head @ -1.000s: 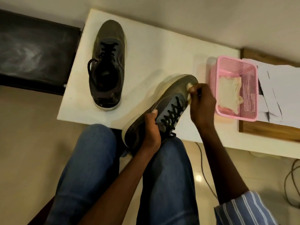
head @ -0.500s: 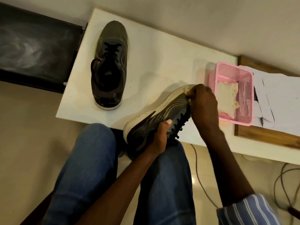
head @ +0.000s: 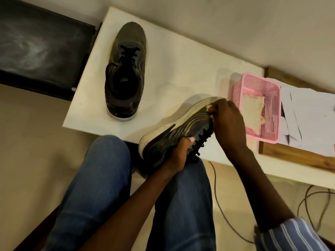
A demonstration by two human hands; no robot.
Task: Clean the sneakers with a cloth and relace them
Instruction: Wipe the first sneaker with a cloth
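A white table [head: 181, 57] stands against a beige wall, bearing one sneaker [head: 126, 71] and a pink basket [head: 272, 113]. The left hand [head: 178, 153] grips the tilted second sneaker [head: 179, 129] above the lap; the right hand [head: 229, 122] pinches a cloth [head: 210, 108] at its toe. Since a second ago that sneaker has rolled sole-up.

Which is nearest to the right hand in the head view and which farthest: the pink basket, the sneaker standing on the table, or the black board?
1. Pink basket, just beside the right hand, on its right.
2. Sneaker on the table, off to the left.
3. Black board, far left, past the table's edge.
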